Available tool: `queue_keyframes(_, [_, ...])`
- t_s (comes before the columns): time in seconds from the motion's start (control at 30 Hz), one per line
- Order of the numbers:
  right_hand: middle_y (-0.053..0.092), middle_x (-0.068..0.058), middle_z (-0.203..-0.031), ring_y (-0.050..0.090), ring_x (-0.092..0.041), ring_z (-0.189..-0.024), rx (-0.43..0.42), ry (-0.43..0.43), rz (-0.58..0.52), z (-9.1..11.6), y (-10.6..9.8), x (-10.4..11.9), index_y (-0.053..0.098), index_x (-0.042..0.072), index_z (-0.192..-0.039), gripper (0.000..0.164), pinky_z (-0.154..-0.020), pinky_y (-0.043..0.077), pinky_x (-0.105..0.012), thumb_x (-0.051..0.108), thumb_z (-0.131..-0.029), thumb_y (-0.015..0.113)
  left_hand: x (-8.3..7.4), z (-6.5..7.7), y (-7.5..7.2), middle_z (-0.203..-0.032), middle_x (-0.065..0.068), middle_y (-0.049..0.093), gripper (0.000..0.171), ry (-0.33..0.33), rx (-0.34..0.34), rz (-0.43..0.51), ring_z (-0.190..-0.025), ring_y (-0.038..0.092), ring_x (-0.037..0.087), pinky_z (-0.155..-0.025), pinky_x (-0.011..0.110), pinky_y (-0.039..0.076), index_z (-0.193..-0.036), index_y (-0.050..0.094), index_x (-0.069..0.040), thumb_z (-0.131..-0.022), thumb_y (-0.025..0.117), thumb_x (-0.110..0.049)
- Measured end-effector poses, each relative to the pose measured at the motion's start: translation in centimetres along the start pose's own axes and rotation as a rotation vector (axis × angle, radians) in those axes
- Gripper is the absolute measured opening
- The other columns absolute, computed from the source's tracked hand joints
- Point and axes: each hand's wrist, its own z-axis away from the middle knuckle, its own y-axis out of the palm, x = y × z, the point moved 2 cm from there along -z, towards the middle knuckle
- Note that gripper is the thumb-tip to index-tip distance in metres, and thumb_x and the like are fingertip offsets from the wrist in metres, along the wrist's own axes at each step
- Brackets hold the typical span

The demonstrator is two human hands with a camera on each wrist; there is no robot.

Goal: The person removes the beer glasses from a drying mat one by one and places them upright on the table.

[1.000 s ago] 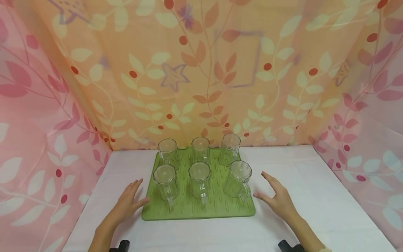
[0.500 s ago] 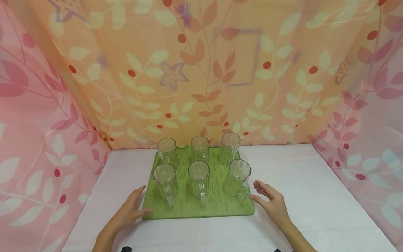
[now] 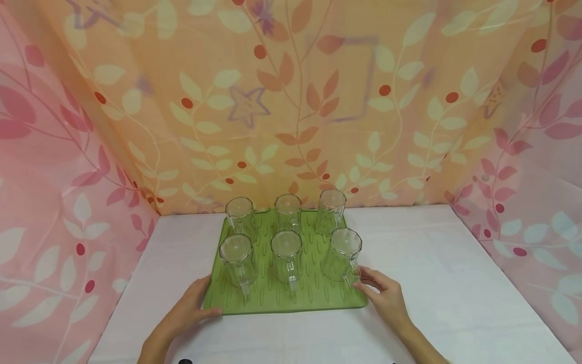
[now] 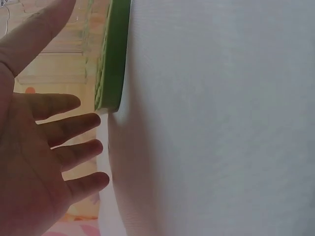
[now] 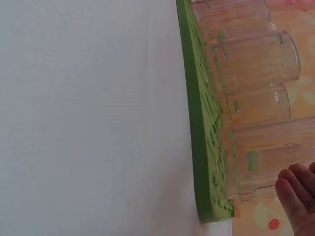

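A green drying mat [image 3: 313, 299] is laid on the white tablecloth [image 3: 291, 339], in front of the leafy curtain [image 3: 291, 60]. Six clear glass mugs [image 3: 285, 259] are stood on it in two rows of three. They seem to be set upside down, perhaps so that any drips can be caught by the mat's bumps. Gaps are left between them, maybe so that they are not knocked together. The front handles are turned to the person's side, where they can be easily reached.

The left hand [image 3: 184, 309] is spread wide at the mat's front left corner, with nothing held. The right hand [image 3: 386, 297] is placed by the handle [image 3: 353, 270] of the front right mug [image 3: 335, 264], fingers and thumb a little apart. Whether the glass is touched cannot be told.
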Motion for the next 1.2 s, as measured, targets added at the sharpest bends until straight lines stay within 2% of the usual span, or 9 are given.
queue_keyframes(0.13, [0.071, -0.027, -0.095, 0.071, -0.003, -0.082, -0.007, -0.009, 0.011, 0.3, 0.4, -0.2, 0.068, -0.010, -0.107, 0.041, -0.077, 0.057, -0.017, -0.019, -0.067, 0.075, 0.0, 0.2, 0.1, -0.147, 0.038, 0.033, 0.102, -0.023, 0.015, -0.014, -0.137, 0.026, 0.058, -0.112, 0.068, 0.022, -0.144, 0.030, 0.015, -0.072, 0.083, -0.035])
queue_keyframes(0.3, [0.070, -0.030, -0.091, 0.069, 0.005, -0.081, -0.031, -0.008, 0.025, 0.6, 0.9, 0.0, 0.068, -0.014, -0.102, 0.039, -0.075, 0.056, -0.012, -0.023, -0.065, 0.073, -0.2, 0.2, 0.2, -0.147, 0.037, 0.035, 0.102, -0.057, 0.023, -0.071, -0.138, 0.023, 0.059, -0.111, 0.070, 0.021, -0.144, 0.033, 0.013, -0.071, 0.084, -0.037])
queue_keyframes(0.4, [0.070, -0.029, -0.088, 0.068, 0.005, -0.080, -0.053, -0.026, 0.040, 0.1, 1.0, 1.7, 0.068, -0.016, -0.099, 0.036, -0.072, 0.056, -0.012, -0.024, -0.064, 0.073, -0.3, 0.2, 0.2, -0.146, 0.036, 0.037, 0.102, -0.059, 0.019, -0.095, -0.138, 0.025, 0.058, -0.111, 0.070, 0.024, -0.143, 0.035, 0.013, -0.070, 0.085, -0.037])
queue_keyframes(0.53, [0.070, -0.028, -0.085, 0.071, -0.002, -0.077, -0.067, -0.039, 0.067, -0.5, 1.2, 3.7, 0.068, -0.017, -0.096, 0.033, -0.069, 0.057, -0.013, -0.024, -0.064, 0.073, -0.3, 0.1, 0.1, -0.145, 0.037, 0.037, 0.101, -0.063, 0.023, -0.108, -0.137, 0.027, 0.057, -0.110, 0.069, 0.027, -0.142, 0.035, 0.014, -0.070, 0.085, -0.036])
queue_keyframes(0.67, [0.072, -0.026, -0.085, 0.073, -0.014, -0.072, -0.088, -0.030, 0.134, -0.5, 1.5, 3.8, 0.069, -0.015, -0.095, 0.030, -0.068, 0.056, -0.012, -0.020, -0.066, 0.075, -0.3, -0.2, 0.1, -0.144, 0.040, 0.036, 0.100, -0.073, 0.035, -0.134, -0.136, 0.032, 0.056, -0.110, 0.065, 0.032, -0.140, 0.035, 0.017, -0.070, 0.085, -0.033])
queue_keyframes(0.8, [0.072, -0.023, -0.082, 0.073, -0.020, -0.069, -0.134, -0.044, 0.194, -0.4, 1.8, 4.2, 0.070, -0.015, -0.093, 0.029, -0.066, 0.055, -0.010, -0.021, -0.065, 0.075, -0.3, -0.5, 0.2, -0.145, 0.038, 0.037, 0.099, -0.083, 0.047, -0.145, -0.135, 0.035, 0.054, -0.110, 0.063, 0.033, -0.140, 0.034, 0.018, -0.071, 0.085, -0.031])
queue_keyframes(1.0, [0.073, -0.021, -0.080, 0.072, -0.021, -0.067, -0.173, -0.059, 0.224, -0.1, 2.3, 2.5, 0.070, -0.014, -0.091, 0.032, -0.064, 0.055, -0.010, -0.025, -0.061, 0.075, -0.3, -0.6, 0.3, -0.147, 0.037, 0.034, 0.097, -0.109, 0.067, -0.138, -0.136, 0.033, 0.054, -0.111, 0.064, 0.032, -0.142, 0.033, 0.017, -0.073, 0.083, -0.030])
queue_keyframes(1.2, [0.074, -0.017, -0.081, 0.073, -0.015, -0.068, -0.186, -0.079, 0.255, 0.5, 2.2, 0.9, 0.072, -0.010, -0.092, 0.028, -0.064, 0.055, -0.010, -0.016, -0.065, 0.079, -0.2, -0.5, 0.5, -0.148, 0.035, 0.035, 0.097, -0.132, 0.064, -0.146, -0.136, 0.034, 0.053, -0.109, 0.065, 0.033, -0.142, 0.035, 0.015, -0.071, 0.084, -0.030])
